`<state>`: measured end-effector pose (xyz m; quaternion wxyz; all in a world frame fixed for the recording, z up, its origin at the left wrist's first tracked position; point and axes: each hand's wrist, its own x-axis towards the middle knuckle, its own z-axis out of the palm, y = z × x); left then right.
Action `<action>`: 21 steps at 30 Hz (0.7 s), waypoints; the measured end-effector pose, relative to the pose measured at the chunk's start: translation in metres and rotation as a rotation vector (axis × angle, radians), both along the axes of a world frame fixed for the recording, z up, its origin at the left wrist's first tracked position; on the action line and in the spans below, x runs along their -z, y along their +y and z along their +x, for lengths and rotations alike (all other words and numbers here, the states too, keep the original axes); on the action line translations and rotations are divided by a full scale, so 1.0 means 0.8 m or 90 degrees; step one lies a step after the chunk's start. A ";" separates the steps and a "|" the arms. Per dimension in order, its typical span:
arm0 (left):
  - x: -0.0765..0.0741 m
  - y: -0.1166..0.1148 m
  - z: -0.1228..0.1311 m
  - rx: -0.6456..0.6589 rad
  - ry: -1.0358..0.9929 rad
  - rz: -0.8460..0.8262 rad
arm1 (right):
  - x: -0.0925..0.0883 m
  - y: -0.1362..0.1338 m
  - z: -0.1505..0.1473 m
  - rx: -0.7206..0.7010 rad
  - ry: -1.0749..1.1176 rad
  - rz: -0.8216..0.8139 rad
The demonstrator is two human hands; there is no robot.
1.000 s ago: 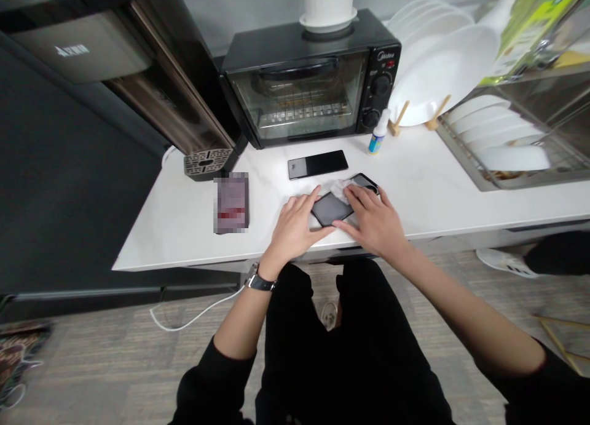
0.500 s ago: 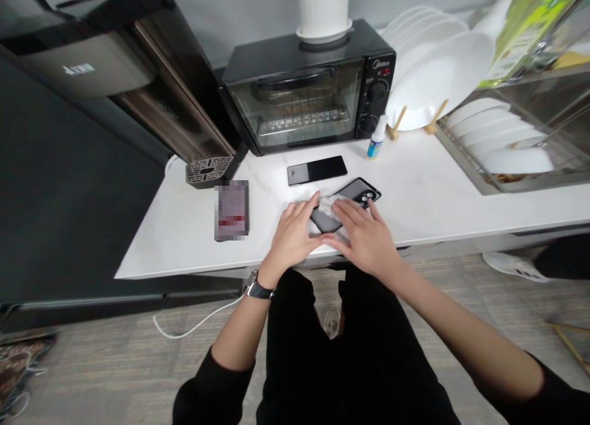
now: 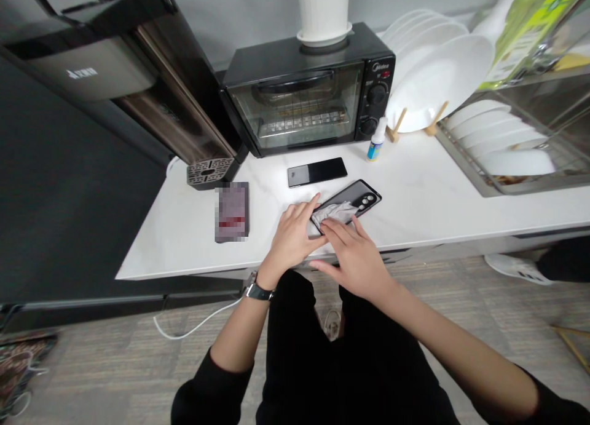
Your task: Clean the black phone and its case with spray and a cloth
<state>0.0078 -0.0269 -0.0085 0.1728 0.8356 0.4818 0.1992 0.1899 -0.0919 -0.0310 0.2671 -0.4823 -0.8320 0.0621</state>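
Observation:
A phone case (image 3: 350,194) with a black rim, a greyish see-through back and camera holes lies slanted near the counter's front edge. My left hand (image 3: 293,233), wearing a watch, grips the case's lower left end between thumb and fingers. On the lower half of the case is a crumpled white tissue (image 3: 340,211). The fingertips of my right hand (image 3: 354,253) press the tissue against it, thumb stretched apart to the left. Just behind the case lies a black phone (image 3: 318,171), dark glossy side up. Farther right stands a small white spray bottle (image 3: 377,142) with a blue label.
A black toaster oven (image 3: 299,93) with a white pot (image 3: 324,13) on top stands behind. On the left are a drink machine (image 3: 184,105) and a blurred-out box (image 3: 232,211). To the right are white plates (image 3: 437,74) and a dish basin (image 3: 483,182). Another person's shoe (image 3: 516,268) shows.
My right hand has slid the tissue down and left along the case, uncovering the camera end. The tissue now looks more spread out. My left hand stays in place.

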 end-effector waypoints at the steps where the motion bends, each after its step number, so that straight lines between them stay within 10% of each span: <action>1: 0.001 0.000 0.000 -0.002 0.001 0.000 | -0.001 0.012 0.010 0.001 -0.008 0.000; 8: 0.002 -0.001 0.002 -0.020 -0.002 0.002 | 0.002 0.075 0.051 0.229 -0.042 0.050; 15: 0.002 0.003 0.001 -0.013 0.029 -0.006 | -0.009 0.021 -0.015 0.000 0.005 -0.002; 21: 0.000 -0.001 0.002 -0.007 -0.010 -0.008 | -0.020 0.026 0.050 -0.020 -0.041 -0.005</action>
